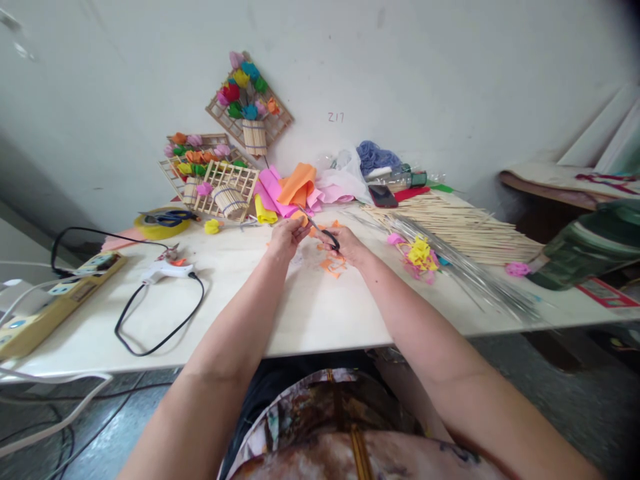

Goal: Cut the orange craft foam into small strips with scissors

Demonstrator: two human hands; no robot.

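Note:
My left hand (pixel 288 237) pinches a small piece of orange crepe paper (pixel 299 217) above the middle of the white table (pixel 320 320). In my right hand (pixel 349 245) is a pair of scissors (pixel 330 239) with dark handles, fingers wrapped round them. The blades point up and left, reaching the orange piece by my left fingertips. Orange paper scraps (pixel 332 267) lie on the table below and between my hands. Beyond them are rolled sheets of orange crepe paper (pixel 299 185), pink crepe paper (pixel 273 189) and yellow crepe paper (pixel 265 211).
A glue gun (pixel 167 270) and power strip (pixel 60 303) with cables occupy the left. Flower-decorated stick lattices (pixel 250 110) lean at the back. Thin wires (pixel 465 273), wooden sticks (pixel 455 223), yellow paper pieces (pixel 423 253), a phone (pixel 383 196) and a green bottle (pixel 590 243) lie right.

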